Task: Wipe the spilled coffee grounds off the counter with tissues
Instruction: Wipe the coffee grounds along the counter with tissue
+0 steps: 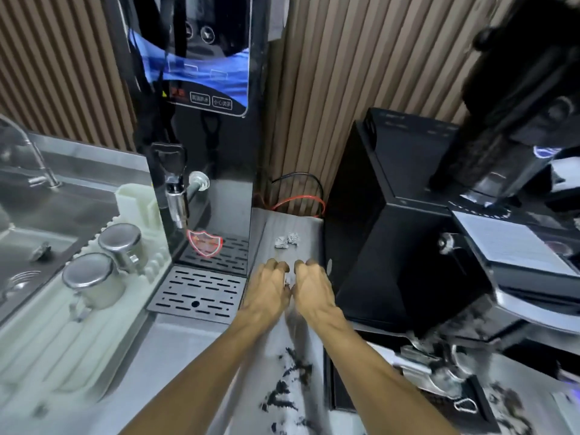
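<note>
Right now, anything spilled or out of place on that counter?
Yes: dark coffee grounds lie scattered on the steel counter near the front edge, more at the right by the black machine. A crumpled grey wad sits farther back.

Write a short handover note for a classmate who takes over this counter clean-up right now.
Left hand and right hand: side by side over the counter, fingers curled; whether they hold a tissue is unclear.
Coffee grounds: scattered under the forearms, nearer the person.
A crumpled pale wad, perhaps tissue, lies beyond the hands.
Done: no wiping shows. Left: wipe up all the grounds.
</note>
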Demonstrator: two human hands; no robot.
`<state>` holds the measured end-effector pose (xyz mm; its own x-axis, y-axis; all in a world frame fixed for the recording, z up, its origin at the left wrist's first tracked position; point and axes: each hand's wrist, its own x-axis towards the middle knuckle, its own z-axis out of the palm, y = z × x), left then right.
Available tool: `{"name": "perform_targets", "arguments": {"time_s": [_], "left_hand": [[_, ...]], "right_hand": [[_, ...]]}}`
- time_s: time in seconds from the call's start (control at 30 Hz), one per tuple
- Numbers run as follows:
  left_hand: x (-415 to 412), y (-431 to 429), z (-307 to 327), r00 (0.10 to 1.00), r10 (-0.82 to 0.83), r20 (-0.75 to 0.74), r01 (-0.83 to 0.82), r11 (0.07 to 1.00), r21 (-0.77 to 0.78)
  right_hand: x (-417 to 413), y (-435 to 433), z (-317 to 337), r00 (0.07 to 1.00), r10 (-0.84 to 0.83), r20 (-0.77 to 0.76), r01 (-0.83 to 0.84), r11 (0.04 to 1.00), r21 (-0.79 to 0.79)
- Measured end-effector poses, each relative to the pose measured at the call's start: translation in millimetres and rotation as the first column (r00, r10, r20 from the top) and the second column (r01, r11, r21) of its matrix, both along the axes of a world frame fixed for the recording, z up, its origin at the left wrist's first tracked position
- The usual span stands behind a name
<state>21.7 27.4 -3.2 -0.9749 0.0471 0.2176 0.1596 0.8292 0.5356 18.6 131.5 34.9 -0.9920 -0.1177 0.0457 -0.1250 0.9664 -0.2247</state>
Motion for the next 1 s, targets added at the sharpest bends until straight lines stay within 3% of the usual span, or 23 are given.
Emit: {"name": "perform_targets", "arguments": {"time_s": [0.27, 0.53, 0.73, 1.0], "left_hand": [[133, 36, 27, 0.994, -0.045, -0.097, 0.051, 0.997, 0.060], [292, 136, 28, 0.968, -0.225, -0.110, 0.237, 0.965, 0.113], [393, 245, 2, 0.885, -0.464, -0.030, 0.465, 0.883, 0.068], [470, 349, -67, 0.729, -0.653, 0.206, 0.669, 0.743, -0.008]], "right_hand": [[134, 56, 18, 0.995, 0.041, -0.091, -0.050, 0.993, -0.107], [321, 185, 22, 0.984, -0.020, -0.174, -0.023, 0.971, -0.240], [432, 288, -4, 0.967, -0.244, -0.071, 0.212, 0.927, -0.308], [526, 376, -79, 0.817, -0.560, 0.135, 0.569, 0.749, -0.338]]}}
